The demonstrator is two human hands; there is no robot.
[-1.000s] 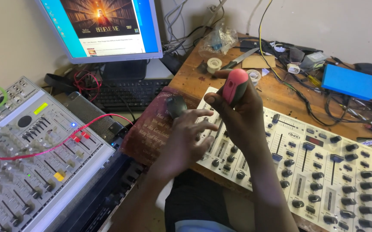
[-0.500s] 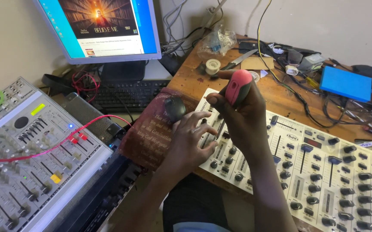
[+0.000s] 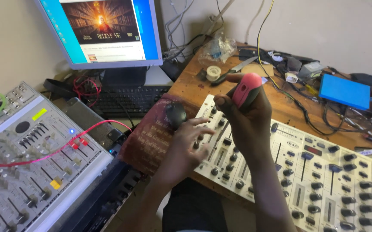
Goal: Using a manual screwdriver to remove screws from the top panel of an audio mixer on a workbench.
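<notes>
My right hand (image 3: 248, 118) is closed around a screwdriver with a pink and black handle (image 3: 246, 89), held upright over the left end of a white audio mixer (image 3: 319, 180). My left hand (image 3: 185, 146) rests beside it with fingers spread, its fingertips touching the knobs at the mixer's left edge. The screwdriver's tip is hidden behind my right hand. A black computer mouse (image 3: 176, 115) lies just left of my left hand on a dark red mouse pad (image 3: 149, 141).
A grey mixing console (image 3: 27, 159) with a red cable fills the left. A monitor (image 3: 104, 30) and black keyboard (image 3: 128, 99) stand behind. The wooden desk (image 3: 196, 75) carries a tape roll (image 3: 214, 73), a blue box (image 3: 344, 91) and tangled wires.
My left hand has slid right, off the mouse pad and onto the mixer's knobs. My right hand and the screwdriver have stayed over the same spot.
</notes>
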